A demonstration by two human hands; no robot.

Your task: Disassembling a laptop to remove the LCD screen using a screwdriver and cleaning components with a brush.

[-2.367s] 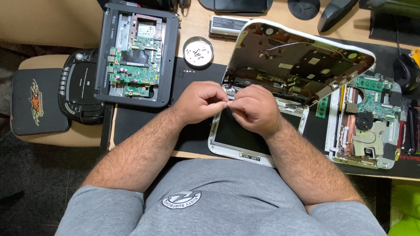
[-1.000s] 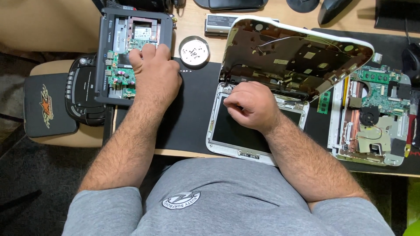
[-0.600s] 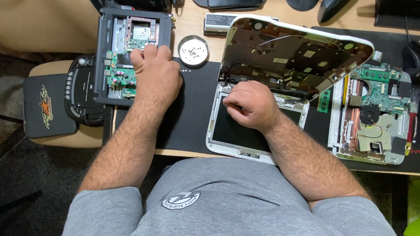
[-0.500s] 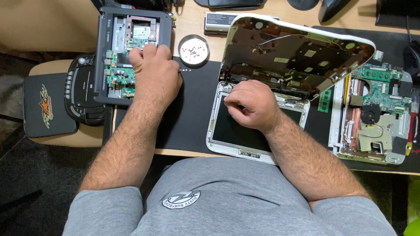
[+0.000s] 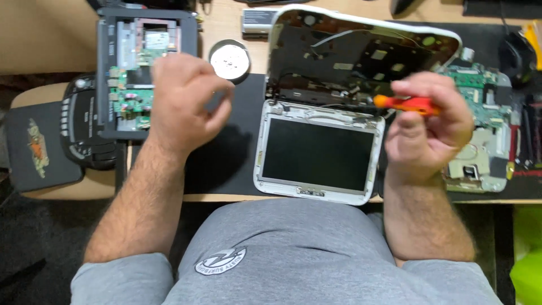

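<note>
- Screwdriver [image 5: 405, 104], orange-handled with a red band, is pinched between the thumb and fingers of the right hand [image 5: 426, 130] and held roughly level, its tip pointed toward 9 o'clock at the hinge area of the small white laptop [image 5: 316, 152].
- At the centre of the black mat [image 5: 226, 164], the laptop is laid opened, its dark screen faced up and the stripped base tilted up at 12 o'clock.
- At 10 o'clock from the screen, the left hand [image 5: 183, 101] is held above the mat with fingers loosely curled; whether anything is pinched in them cannot be told.
- Just beside that hand, toward 9 o'clock, a dark tray with green circuit boards [image 5: 127, 85] is seen.
- A round silver tin [image 5: 228, 59] is set at 12 o'clock of the mat.
- At 3 o'clock of the right hand, a bare green board with a metal frame [image 5: 480, 141] is laid.
</note>
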